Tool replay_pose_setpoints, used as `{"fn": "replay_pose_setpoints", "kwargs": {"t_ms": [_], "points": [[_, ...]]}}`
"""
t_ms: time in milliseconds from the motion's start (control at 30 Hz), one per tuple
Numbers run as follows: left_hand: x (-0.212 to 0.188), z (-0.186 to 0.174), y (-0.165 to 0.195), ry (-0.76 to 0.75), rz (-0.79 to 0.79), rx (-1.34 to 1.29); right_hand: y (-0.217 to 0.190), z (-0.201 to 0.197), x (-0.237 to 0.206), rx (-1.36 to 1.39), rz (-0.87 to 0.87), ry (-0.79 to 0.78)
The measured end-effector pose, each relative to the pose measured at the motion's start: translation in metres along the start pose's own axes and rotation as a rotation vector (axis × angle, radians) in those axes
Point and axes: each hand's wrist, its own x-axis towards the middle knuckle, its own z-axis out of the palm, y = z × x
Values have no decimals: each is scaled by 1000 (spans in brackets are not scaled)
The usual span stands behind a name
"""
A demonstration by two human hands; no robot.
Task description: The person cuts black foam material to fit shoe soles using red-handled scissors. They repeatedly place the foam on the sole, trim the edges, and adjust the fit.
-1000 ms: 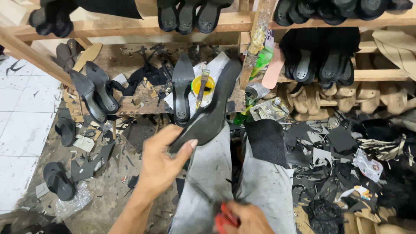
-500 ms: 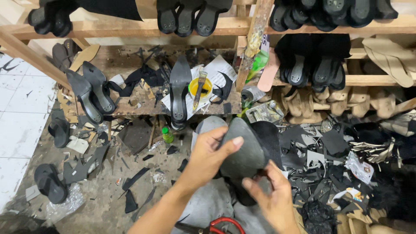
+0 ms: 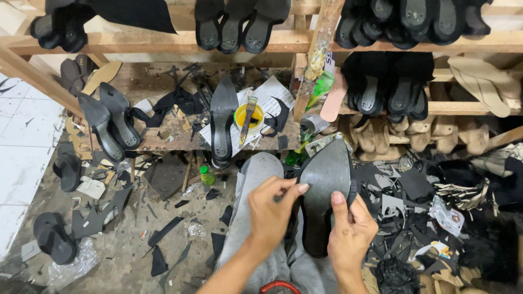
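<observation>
Two hands, left hand (image 3: 269, 209) and right hand (image 3: 350, 231) gripping black shoe sole (image 3: 322, 188), yellow round tin (image 3: 248, 116) beyond

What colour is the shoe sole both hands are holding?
The shoe sole is dark grey to black, matte. The head view shows it, held between the left hand and right hand.

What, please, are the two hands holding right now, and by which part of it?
Both hold one black shoe sole, underside up. The left hand pinches its left edge near the waist, and the right hand grips its right edge, thumb on the face.
</observation>
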Motion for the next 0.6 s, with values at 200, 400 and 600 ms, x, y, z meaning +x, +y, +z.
{"fn": "replay_pose_setpoints", "kwargs": {"t_ms": [200,400,600], "points": [[-30,10,15,-253,74,-208,-10,-2,11,42,-133,-253],[-15,11,-40,-209,-355,-654,-1,-2,14,31,-139,-177],[-11,13,-44,-194,-400,-678,22,-1,30,503,281,-195]]}}
